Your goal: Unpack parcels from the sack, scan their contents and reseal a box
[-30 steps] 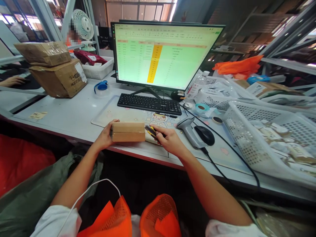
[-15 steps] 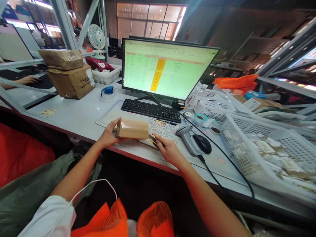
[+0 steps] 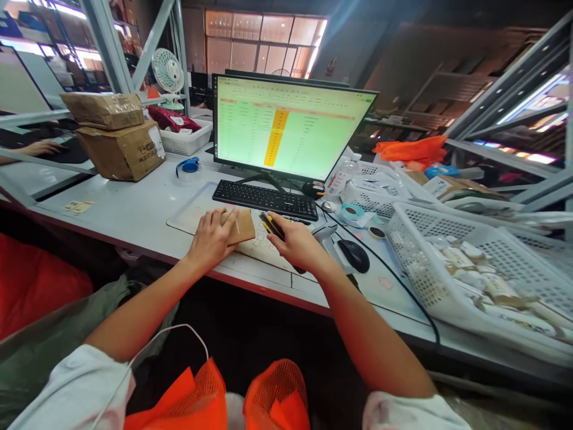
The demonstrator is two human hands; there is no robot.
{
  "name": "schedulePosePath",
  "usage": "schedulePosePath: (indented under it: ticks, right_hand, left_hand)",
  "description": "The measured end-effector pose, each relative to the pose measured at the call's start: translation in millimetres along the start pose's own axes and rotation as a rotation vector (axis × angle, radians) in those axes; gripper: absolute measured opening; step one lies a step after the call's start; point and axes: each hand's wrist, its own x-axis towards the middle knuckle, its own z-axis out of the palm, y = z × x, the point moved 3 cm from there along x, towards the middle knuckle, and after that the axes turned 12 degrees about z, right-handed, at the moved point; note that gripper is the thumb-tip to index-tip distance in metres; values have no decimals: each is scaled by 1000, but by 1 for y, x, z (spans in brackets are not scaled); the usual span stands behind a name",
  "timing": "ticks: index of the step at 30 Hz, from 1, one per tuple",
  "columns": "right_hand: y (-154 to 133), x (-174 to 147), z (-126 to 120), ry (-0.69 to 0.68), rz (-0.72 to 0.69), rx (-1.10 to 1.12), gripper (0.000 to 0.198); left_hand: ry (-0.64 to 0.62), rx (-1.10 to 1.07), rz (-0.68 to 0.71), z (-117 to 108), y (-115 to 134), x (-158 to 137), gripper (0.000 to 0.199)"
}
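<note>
My left hand [image 3: 211,239] lies over a small brown cardboard box [image 3: 245,227] and grips it near the desk's front edge, covering its left part. In my right hand [image 3: 301,243] is a black and yellow utility knife [image 3: 271,226], held just right of the box and apart from it. Whether its blade is out is too small to tell. Both hands are above a pale printed desk mat [image 3: 185,215]. Under my right wrist a grey barcode scanner [image 3: 329,239] is partly hidden, next to a black mouse [image 3: 353,255].
Behind the hands stand a black keyboard [image 3: 264,200] and a monitor [image 3: 290,128]. To the right is a white basket [image 3: 414,269] of small packets, with a cable in front. Two stacked cartons [image 3: 120,152] and blue-handled tape [image 3: 188,167] are at left. Another person's hand [image 3: 42,147] shows far left.
The left hand has shifted from the box's left end to over its top, and the box is turned. The knife has risen away from the box's lower right corner.
</note>
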Motion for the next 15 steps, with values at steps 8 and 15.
schedulePosePath:
  ticks: [8, 15]
  right_hand:
    - [-25, 9, 10, 23, 51, -258, 61]
    - [-24, -25, 54, -357, 94, -373, 57]
  left_hand:
    - [0, 23, 9, -1, 9, -2, 85]
    - [141, -23, -219, -1, -23, -8, 87]
